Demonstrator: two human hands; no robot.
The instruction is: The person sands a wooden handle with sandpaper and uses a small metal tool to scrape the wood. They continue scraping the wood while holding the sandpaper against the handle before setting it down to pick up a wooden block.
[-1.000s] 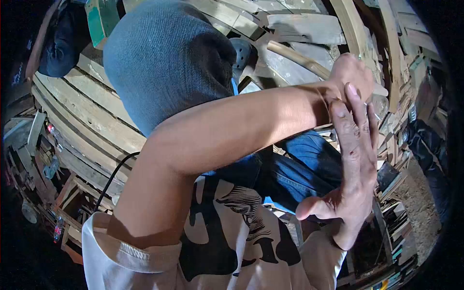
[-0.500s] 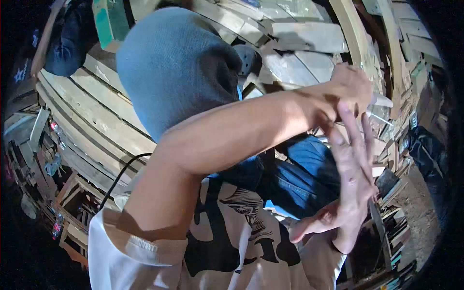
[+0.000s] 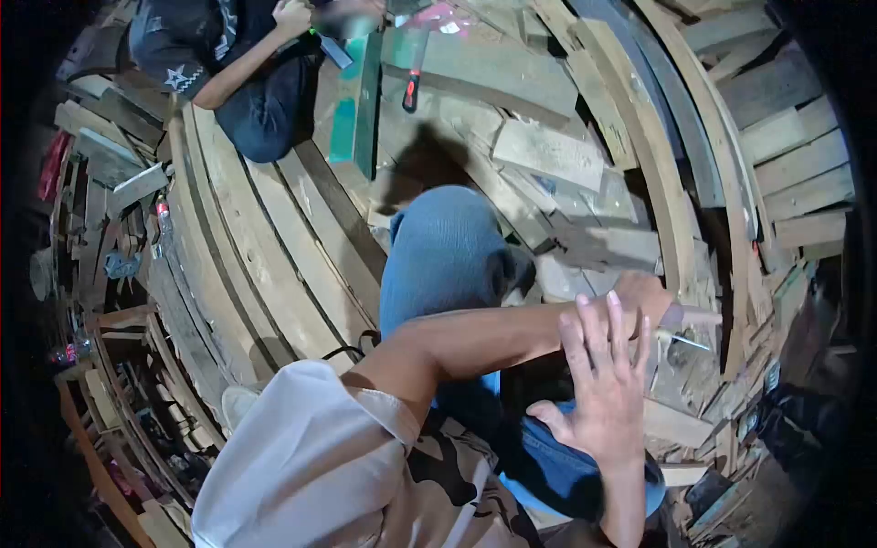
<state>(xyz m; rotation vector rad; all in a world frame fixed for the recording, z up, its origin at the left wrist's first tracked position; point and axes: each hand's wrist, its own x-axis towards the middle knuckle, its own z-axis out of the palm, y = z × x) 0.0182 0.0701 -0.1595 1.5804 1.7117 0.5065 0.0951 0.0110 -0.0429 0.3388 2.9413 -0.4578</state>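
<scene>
My left hand (image 3: 644, 300) is closed at the end of my bare forearm, which crosses from the left over my blue-clad knee (image 3: 443, 256). A pale blunt piece and a thin metal rod (image 3: 687, 342) stick out beside this fist; what it grips is partly hidden. My right hand (image 3: 598, 393) is raised just below the left wrist, fingers spread and thumb out to the left, holding nothing. Its fingertips overlap the left hand and wrist in view.
Another person (image 3: 265, 100) in dark clothes sits at the upper left, a blade near their hands. A green-painted block (image 3: 354, 110) and a red-and-black-handled tool (image 3: 411, 93) lie near them. Long planks (image 3: 265, 219) and wood pieces (image 3: 548, 151) surround my legs.
The view has shifted, bringing more of the other person into sight. My hands appear lower and further left, and my right hand has turned upright with its fingers more spread.
</scene>
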